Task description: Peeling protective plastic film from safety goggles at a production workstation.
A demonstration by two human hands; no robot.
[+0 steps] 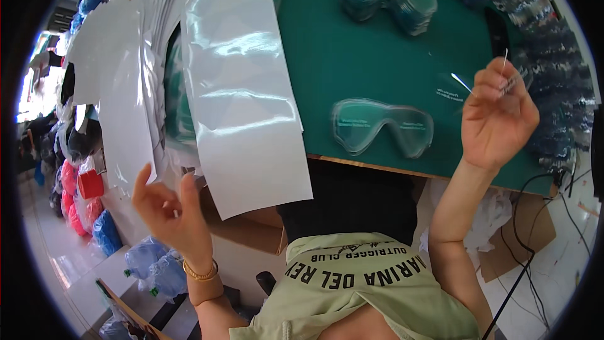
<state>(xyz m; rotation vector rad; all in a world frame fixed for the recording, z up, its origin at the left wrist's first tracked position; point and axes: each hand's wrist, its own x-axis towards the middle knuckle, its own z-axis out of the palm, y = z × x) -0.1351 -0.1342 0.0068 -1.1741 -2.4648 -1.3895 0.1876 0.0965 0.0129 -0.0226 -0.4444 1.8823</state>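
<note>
My right hand (500,116) is raised over the right part of the green table, its fingers pinched on a clear goggle lens (448,95). Most of that lens is hard to make out against the green; glints and small print mark it. My left hand (165,211) hangs before the table's front edge with nothing in it, forefinger and thumb apart, the other fingers partly curled. It is nearest to a glossy white sheet (245,113) that overhangs the edge. Between the hands, clear goggle lenses (362,138) lie near the front edge.
A pile of clear lenses (412,16) stands at the back. Dark-looking rows of stacked lenses (553,56) line the right side. Left of the glossy sheet are stacked white sheets (119,75). A black cable (531,249) hangs at the right, above a cardboard piece (535,233).
</note>
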